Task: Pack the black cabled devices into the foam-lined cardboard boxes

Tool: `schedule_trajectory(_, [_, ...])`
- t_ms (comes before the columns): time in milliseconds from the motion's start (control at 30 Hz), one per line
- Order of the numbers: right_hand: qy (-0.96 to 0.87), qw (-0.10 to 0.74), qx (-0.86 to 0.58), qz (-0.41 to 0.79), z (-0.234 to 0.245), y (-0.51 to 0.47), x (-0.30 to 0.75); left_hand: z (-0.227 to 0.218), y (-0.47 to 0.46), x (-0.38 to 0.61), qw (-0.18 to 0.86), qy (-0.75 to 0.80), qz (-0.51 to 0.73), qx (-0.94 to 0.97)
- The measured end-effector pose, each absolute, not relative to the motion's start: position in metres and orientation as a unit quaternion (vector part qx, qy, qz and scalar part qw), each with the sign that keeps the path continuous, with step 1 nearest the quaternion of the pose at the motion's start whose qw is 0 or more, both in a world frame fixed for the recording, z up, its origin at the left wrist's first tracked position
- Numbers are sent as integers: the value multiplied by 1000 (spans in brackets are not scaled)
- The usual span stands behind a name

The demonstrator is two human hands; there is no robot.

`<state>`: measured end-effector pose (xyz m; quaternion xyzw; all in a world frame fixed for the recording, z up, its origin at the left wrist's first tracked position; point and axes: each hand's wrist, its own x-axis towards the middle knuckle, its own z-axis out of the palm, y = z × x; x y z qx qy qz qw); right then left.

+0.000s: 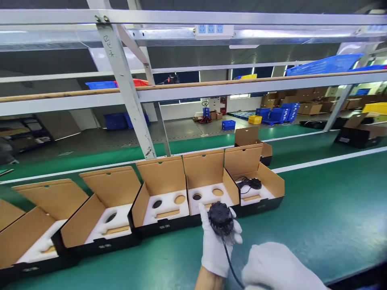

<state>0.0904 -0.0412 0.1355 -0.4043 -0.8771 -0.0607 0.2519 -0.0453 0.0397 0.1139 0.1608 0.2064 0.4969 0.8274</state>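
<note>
My left hand [215,245], in a white glove, grips a round black ribbed device [221,218] from below, fingers curled around its sides. A black cable [229,257] hangs from the device and runs down to my right hand [276,266]. That hand, also gloved in white, is closed at the lower right; the cable passes under it and its fingertips are mostly hidden. Just beyond the device stands an open box [206,167] whose white foam insert [208,193] has round cutouts. In the box to its right [243,157], a coiled black cable [253,183] lies on the foam.
More open black-and-brown boxes [160,173] line up leftward along the green work surface [169,253]. Behind the row is another open box [246,137]. A slanted metal post [130,88] and a shelf rail [211,92] stand beyond. Another box [359,131] sits far right.
</note>
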Motion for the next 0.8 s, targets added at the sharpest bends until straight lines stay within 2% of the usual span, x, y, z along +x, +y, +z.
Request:
schedule_trajectory(100, [-839, 323, -437, 34, 143, -22, 108, 123, 46, -51, 833, 197, 489, 170])
schedule_trajectory(333, [-787, 384, -480, 52, 144, -6, 126, 132, 50, -45, 835, 163, 494, 179])
schedule_trajectory(500, [-774, 409, -484, 15, 145, -8, 133, 131, 50, -45, 830, 145, 489, 226])
schedule_trajectory(600, [-772, 416, -479, -47, 142, -7, 136, 133, 47, -45, 815, 154, 493, 263])
schedule_trajectory(733, [-812, 361, -427, -167, 143, -5, 124, 134, 36, -43, 796, 200, 498, 280])
schedule_trajectory(800, [-839, 325, -400, -173, 145, -3, 113, 131, 29, -45, 777, 252, 506, 277])
